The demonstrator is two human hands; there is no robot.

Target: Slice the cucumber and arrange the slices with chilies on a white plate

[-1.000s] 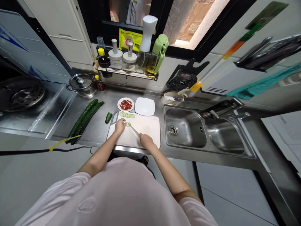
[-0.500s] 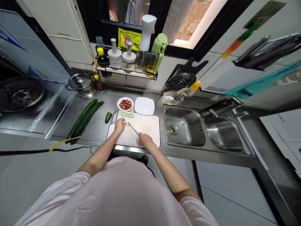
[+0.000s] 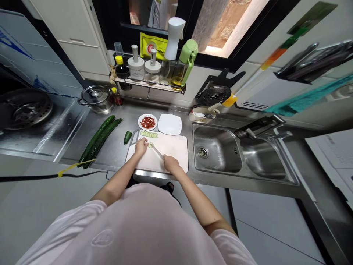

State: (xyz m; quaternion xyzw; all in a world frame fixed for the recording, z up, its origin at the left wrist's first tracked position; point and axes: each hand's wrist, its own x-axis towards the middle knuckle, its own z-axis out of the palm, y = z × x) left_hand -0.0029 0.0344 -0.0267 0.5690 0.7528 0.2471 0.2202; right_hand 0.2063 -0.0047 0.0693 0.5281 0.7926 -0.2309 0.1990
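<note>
Hands (image 3: 171, 164) on a pale cutting board (image 3: 176, 152), seemingly plastic, atop a steel counter (image 3: 110, 154).

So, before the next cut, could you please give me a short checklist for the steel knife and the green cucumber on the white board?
Right hand grips the steel kitchen knife: ok.
Left hand holds the green cucumber piece on the white cutting board: ok.
Left fingertips tucked back from the blade: cannot tell.
Pale green cucumber slices lie in a row, apart from the blade: ok.
Board firm on the stainless steel counter, not sliding: cannot tell.
</note>
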